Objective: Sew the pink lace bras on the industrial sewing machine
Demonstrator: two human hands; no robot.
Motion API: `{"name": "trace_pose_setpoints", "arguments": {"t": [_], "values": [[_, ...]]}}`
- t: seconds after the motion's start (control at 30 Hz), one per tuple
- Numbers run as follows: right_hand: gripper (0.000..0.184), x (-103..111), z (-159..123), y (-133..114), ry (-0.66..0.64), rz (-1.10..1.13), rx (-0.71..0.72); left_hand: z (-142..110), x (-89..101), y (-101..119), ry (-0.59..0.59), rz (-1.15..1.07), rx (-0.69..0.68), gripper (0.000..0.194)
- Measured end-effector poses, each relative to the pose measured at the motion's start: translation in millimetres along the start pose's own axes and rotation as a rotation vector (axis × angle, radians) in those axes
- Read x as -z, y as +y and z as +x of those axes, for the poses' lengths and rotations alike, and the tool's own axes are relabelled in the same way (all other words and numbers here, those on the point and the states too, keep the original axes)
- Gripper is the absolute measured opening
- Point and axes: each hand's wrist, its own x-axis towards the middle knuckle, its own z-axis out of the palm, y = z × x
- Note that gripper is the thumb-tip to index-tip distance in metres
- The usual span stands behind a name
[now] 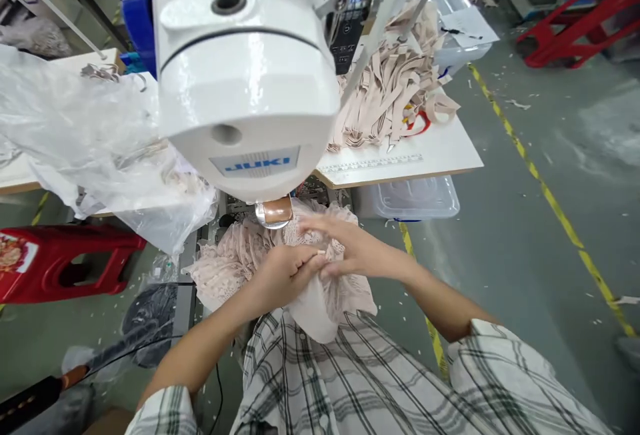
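Observation:
A pale pink lace garment (320,302) lies bunched over my lap and up against the sewing machine (250,102). My left hand (293,272) pinches an edge of this lace between thumb and fingers. Close on the other side, my right hand (350,245) has its fingers stretched out and its thumb apart, with a fold of lace in the gap; its fingertips are slightly blurred. Just beyond both hands sits the machine's round metal end with a copper-coloured patch (277,210). The needle area is hidden beneath the machine head.
Many beige fabric strips (385,88) and red-handled scissors (420,122) lie on the right tabletop (440,152), which has a printed ruler. Below it is a clear plastic box (417,198). Plastic bags (75,115) cover the left table. A red stool (75,262) stands at left.

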Motion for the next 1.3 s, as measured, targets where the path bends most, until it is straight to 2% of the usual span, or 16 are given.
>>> {"name": "trace_pose_setpoints", "arguments": {"t": [0.07,0.1,0.23,0.3,0.37,0.47,0.73,0.8,0.87,0.93,1.0,1.07,1.13,1.3], "values": [[0.042,-8,18,7,-0.06,0.144,0.0,1,11.0,0,0.105,0.088,0.004,0.041],[0.04,-10,25,9,-0.033,0.192,-0.036,1,18.5,-1,0.176,0.119,0.026,0.042],[0.05,-9,52,3,0.193,0.234,-0.178,2,50.9,-6,0.4,0.124,0.217,0.03],[0.052,-4,63,-1,0.22,0.227,-0.216,5,61.7,-10,0.474,0.111,0.32,0.028],[0.052,2,72,-3,0.221,0.233,-0.235,9,67.0,-15,0.533,0.114,0.381,0.036],[0.052,7,81,-1,0.231,0.239,-0.229,15,69.1,-21,0.601,0.171,0.36,0.038],[0.052,17,85,1,0.255,0.23,-0.222,26,71.4,-23,0.629,0.235,0.243,0.029],[0.046,12,83,11,0.264,0.247,-0.237,26,71.8,-23,0.634,0.238,0.251,0.03],[0.043,-2,77,27,0.253,0.314,-0.266,24,73.1,-24,0.637,0.254,0.263,0.033],[0.066,-24,68,47,0.174,0.44,-0.249,21,75.4,-25,0.638,0.289,0.269,0.032],[0.091,-48,57,64,0.001,0.592,-0.177,18,78.1,-27,0.646,0.327,0.276,0.028],[0.097,-66,44,75,-0.195,0.732,-0.139,16,80.3,-29,0.644,0.331,0.268,0.025],[0.089,-75,33,79,-0.287,0.859,-0.197,14,81.3,-31,0.632,0.315,0.253,0.023],[0.066,-73,14,86,-0.192,1.13,-0.381,12,79.6,-32,0.635,0.311,0.29,0.032]]}}
